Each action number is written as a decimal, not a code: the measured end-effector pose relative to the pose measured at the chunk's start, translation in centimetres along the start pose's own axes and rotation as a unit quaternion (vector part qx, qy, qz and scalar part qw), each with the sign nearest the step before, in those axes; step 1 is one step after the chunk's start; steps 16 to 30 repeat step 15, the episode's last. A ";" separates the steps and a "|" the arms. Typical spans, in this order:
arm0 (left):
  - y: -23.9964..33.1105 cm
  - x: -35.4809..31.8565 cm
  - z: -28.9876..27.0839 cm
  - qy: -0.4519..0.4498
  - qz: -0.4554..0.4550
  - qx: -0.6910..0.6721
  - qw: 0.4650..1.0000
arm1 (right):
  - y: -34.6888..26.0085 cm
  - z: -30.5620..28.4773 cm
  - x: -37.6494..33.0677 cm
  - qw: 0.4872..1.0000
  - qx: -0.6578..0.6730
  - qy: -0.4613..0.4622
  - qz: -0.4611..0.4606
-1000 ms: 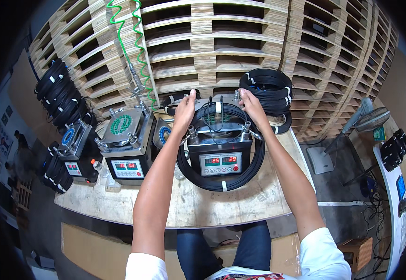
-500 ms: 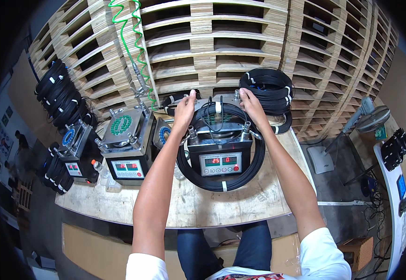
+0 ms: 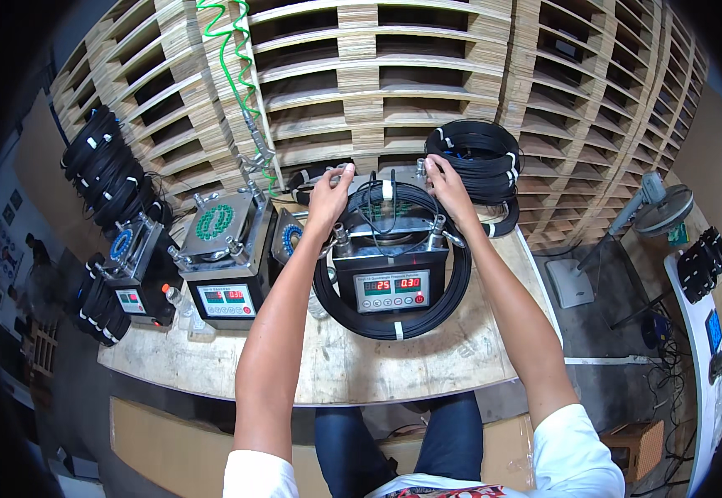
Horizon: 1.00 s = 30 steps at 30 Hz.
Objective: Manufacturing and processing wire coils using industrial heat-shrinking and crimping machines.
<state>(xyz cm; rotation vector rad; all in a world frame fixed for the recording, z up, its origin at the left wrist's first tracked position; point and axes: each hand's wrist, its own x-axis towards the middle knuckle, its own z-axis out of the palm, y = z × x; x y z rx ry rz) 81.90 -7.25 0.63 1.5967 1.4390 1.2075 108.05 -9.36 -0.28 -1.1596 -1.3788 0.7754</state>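
A black cable coil (image 3: 458, 290) bound with white ties hangs round the front of a metal test machine (image 3: 347, 278) with a lit red digital display. Its upper loops lie across the machine's steel top, under the raised plate (image 3: 367, 180). My left hand (image 3: 329, 199) is at the plate's far left corner, its fingers curled and the thumb pointing up. At the far right corner, beside a silver post (image 3: 420, 168), my right hand (image 3: 449, 189) is likewise curled. What the fingers of each hand close on is hidden behind the hands.
Two similar machines, one with green plugs (image 3: 215, 222) on top, stand to the left, with a plastic bottle (image 3: 180, 303) between them. Coil stacks (image 3: 481, 158) sit right and far left. A green air hose (image 3: 240, 75) hangs before wooden pallets (image 3: 361, 87).
The digits on the displays have changed. The green hose and its metal fitting have swung slightly to the right. My left thumb has tipped inward a little; the coil stays put.
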 end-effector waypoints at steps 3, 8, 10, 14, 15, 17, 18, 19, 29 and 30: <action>0.4 -0.4 0.0 0.002 0.015 0.002 1.000 | 0.1 0.0 0.0 0.999 -0.042 0.020 -0.005; 0.9 -0.8 -0.2 0.010 0.002 0.013 1.000 | 0.7 0.1 0.2 0.995 -0.088 0.035 -0.018; 0.8 -0.6 0.0 0.013 -0.002 0.004 1.000 | 0.8 0.1 0.3 0.995 -0.092 0.036 -0.022; 0.9 -0.6 0.4 0.027 0.007 0.019 0.999 | 1.1 -0.3 0.5 0.994 -0.097 0.045 -0.029; 0.8 -0.5 0.4 0.029 0.004 0.025 0.999 | 1.2 -0.9 0.5 0.993 -0.099 0.048 -0.029; 0.8 -0.5 0.4 0.029 0.004 0.025 0.999 | 1.2 -0.9 0.5 0.993 -0.099 0.048 -0.029; 0.8 -0.5 0.4 0.029 0.004 0.025 0.999 | 1.2 -0.9 0.5 0.993 -0.099 0.048 -0.029; 0.8 -0.5 0.4 0.029 0.004 0.025 0.999 | 1.2 -0.9 0.5 0.993 -0.099 0.048 -0.029; 0.8 -0.5 0.4 0.029 0.004 0.025 0.999 | 1.2 -0.9 0.5 0.993 -0.099 0.048 -0.029; 0.8 -0.5 0.4 0.029 0.004 0.025 0.999 | 1.2 -0.9 0.5 0.993 -0.099 0.048 -0.029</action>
